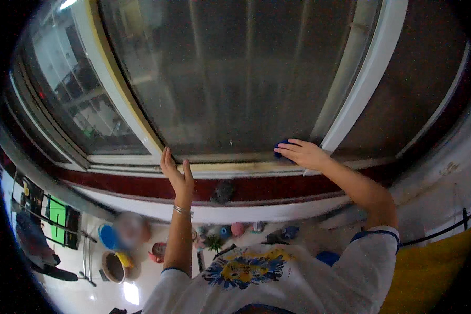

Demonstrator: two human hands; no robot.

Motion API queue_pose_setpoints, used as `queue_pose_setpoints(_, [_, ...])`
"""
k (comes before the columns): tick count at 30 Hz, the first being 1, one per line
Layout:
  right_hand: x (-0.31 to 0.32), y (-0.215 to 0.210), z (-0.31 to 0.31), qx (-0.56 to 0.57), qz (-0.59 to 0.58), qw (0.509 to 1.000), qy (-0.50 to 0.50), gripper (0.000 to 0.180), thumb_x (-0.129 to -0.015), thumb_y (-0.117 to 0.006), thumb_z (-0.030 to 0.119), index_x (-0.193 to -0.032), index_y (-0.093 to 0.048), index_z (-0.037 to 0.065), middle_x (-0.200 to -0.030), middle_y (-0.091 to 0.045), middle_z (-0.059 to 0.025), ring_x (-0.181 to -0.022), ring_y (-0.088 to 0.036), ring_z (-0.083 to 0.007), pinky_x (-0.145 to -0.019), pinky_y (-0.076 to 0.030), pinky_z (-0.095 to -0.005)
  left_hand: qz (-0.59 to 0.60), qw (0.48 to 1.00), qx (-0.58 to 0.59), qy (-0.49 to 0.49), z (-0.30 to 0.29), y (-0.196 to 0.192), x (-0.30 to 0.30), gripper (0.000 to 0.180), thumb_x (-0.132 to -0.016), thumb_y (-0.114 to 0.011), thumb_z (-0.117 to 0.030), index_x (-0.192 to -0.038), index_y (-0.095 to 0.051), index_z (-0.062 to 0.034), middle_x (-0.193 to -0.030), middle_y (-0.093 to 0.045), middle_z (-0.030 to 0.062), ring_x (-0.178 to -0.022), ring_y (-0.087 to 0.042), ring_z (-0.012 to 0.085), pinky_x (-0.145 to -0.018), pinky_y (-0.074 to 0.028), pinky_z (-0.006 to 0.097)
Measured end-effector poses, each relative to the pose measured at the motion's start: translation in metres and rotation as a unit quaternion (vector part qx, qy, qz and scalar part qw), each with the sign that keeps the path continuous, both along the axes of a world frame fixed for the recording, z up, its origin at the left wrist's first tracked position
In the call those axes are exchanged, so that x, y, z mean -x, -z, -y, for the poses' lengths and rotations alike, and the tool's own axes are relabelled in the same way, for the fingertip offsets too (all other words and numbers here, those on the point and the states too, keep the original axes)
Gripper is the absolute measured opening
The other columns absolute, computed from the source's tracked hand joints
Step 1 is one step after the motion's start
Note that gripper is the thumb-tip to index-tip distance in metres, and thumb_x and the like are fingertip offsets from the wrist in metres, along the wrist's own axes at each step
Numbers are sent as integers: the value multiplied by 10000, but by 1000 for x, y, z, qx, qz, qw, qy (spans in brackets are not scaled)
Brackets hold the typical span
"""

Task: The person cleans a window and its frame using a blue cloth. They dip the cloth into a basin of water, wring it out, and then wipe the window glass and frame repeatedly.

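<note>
My right hand [303,154] presses a small blue cloth [282,144] against the lower right corner of a large window pane [235,78], next to the white window frame [350,99]. Only a bit of the cloth shows past my fingers. My left hand [176,175] rests flat with fingers apart on the bottom rail of the window [220,168], holding nothing. A metal bracelet [181,210] sits on my left wrist.
A dark red sill band [141,186] runs below the window. Another sliding pane [73,99] is at the left. Far below on the white floor stand a blue bowl [108,236], a round basin [114,267] and several small pots.
</note>
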State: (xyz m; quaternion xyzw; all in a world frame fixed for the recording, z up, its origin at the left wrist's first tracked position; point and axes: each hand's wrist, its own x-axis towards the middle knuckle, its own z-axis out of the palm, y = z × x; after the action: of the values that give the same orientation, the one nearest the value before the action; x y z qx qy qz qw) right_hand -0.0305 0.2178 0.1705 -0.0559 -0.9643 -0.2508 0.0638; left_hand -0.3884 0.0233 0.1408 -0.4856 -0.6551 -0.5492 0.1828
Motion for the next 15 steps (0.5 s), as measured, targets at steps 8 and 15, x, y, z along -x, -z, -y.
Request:
queue_pose_setpoints(8, [84, -205, -16, -151, -236, 957, -71, 373, -852, -481, 167, -1211, -582, 193, -1423, -402, -59, -1301, -386, -245, -1073, -326, -388, -58, 989, -78, -113, -11, -44, 48, 608, -851, -594, -113, -1377, -306, -12, -1438, -237, 229, -1323, -244, 377, -1077, -188, 453])
queue_pose_setpoints(15, [131, -474, -55, -235, -592, 766, -87, 408, -878, -414, 33, -1265, -537, 66, -1362, -414, -230, -1258, -387, -387, -1055, -323, -437, -121, 972, -112, -164, 0, -83, 71, 627, -865, -581, -149, -1392, -269, -12, -1435, -247, 242, -1315, -253, 385, -1060, -184, 485])
